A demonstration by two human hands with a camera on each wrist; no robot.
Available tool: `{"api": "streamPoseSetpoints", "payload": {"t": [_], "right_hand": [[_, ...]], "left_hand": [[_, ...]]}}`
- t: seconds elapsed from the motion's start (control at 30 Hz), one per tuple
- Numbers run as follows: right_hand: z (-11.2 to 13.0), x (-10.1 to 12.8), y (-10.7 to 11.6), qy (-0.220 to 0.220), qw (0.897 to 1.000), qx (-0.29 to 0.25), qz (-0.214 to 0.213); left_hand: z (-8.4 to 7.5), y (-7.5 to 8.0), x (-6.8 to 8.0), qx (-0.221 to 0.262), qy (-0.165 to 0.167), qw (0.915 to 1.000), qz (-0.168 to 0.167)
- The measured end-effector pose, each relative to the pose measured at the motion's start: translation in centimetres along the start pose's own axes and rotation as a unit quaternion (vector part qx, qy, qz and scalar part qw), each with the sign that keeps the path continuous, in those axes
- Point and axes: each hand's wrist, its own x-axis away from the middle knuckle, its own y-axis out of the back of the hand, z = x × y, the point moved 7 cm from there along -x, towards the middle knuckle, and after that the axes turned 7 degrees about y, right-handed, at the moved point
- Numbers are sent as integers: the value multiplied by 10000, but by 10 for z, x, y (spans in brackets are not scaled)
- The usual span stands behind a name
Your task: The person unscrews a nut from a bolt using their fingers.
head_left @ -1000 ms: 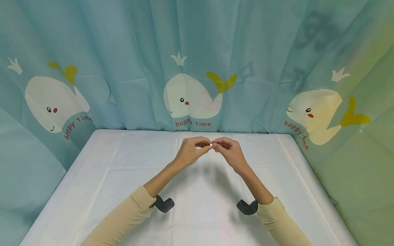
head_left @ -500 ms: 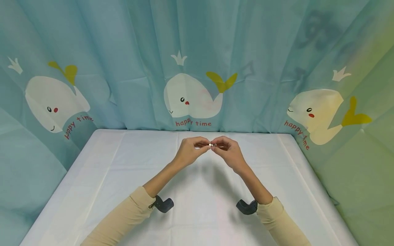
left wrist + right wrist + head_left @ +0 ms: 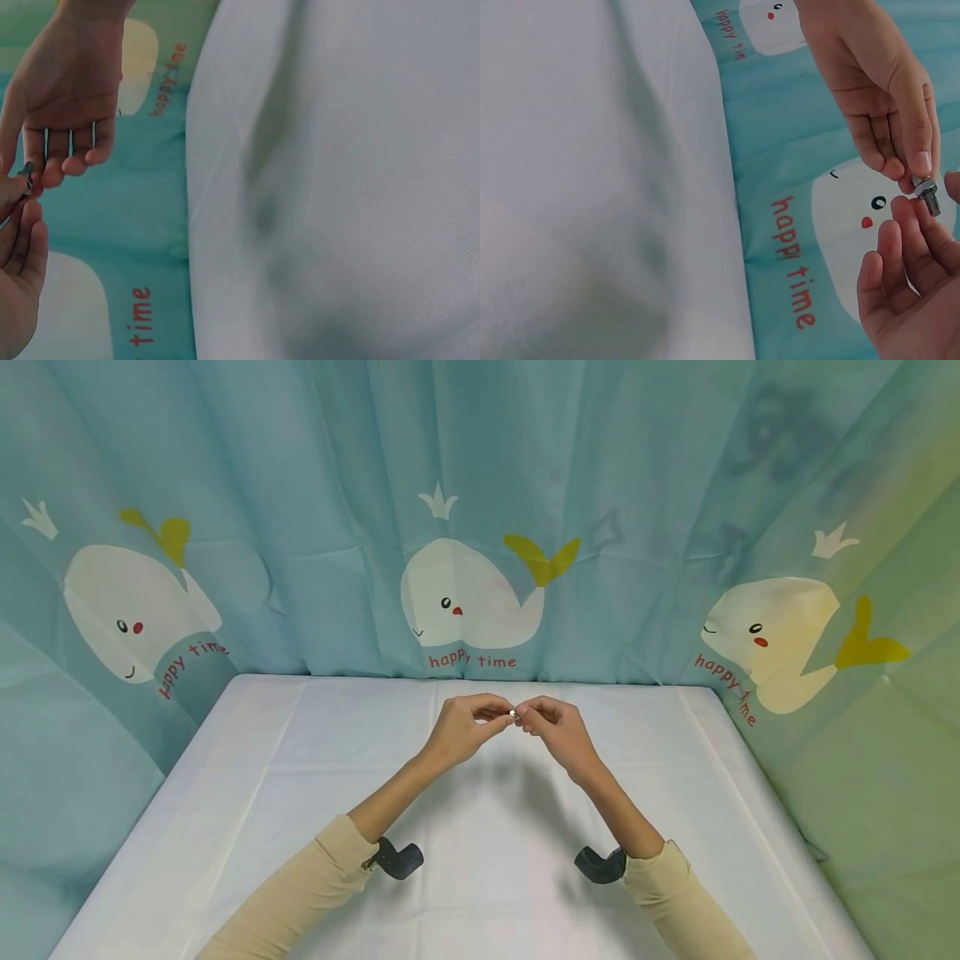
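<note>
My left hand (image 3: 463,727) pinches a small metal bolt (image 3: 931,201) by its head end between thumb and fingers. A nut (image 3: 924,187) sits round the bolt close to the left fingertips, and the threaded end sticks out toward my right hand (image 3: 557,728). In the right wrist view the right index fingertip is right at the nut, while the thumb stands a little apart from the threads. The other right fingers are slightly bent and hold nothing. Both hands meet above the far part of the white table (image 3: 360,743). In the head view the fingertips mostly hide the bolt.
A blue-green curtain (image 3: 330,610) printed with white whales hangs along the table's back and sides. Dark curved wrist mounts (image 3: 401,860) stick out from both cuffs. Shadows of the arms fall on the white cloth.
Half a second ago the right fingers were spread and showed more of the bolt; now their tips have come together over it. The left hand stays in place.
</note>
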Motion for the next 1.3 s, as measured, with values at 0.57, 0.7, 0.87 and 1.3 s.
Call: {"api": "streamPoseSetpoints", "payload": {"t": [0.57, 0.7, 0.87, 1.3], "right_hand": [[-36, -7, 1, 88, 9987, -475, 158], [-35, -7, 1, 166, 9989, -411, 155], [-35, -7, 1, 163, 9987, -461, 170], [-50, -7, 0, -640, 9970, -432, 52]], "left_hand": [[0, 0, -1, 1, 28, 10000, -2], [1, 0, -1, -37, 68, 10000, 2], [2, 0, -1, 3, 61, 10000, 9], [1, 0, -1, 5, 33, 10000, 19]]}}
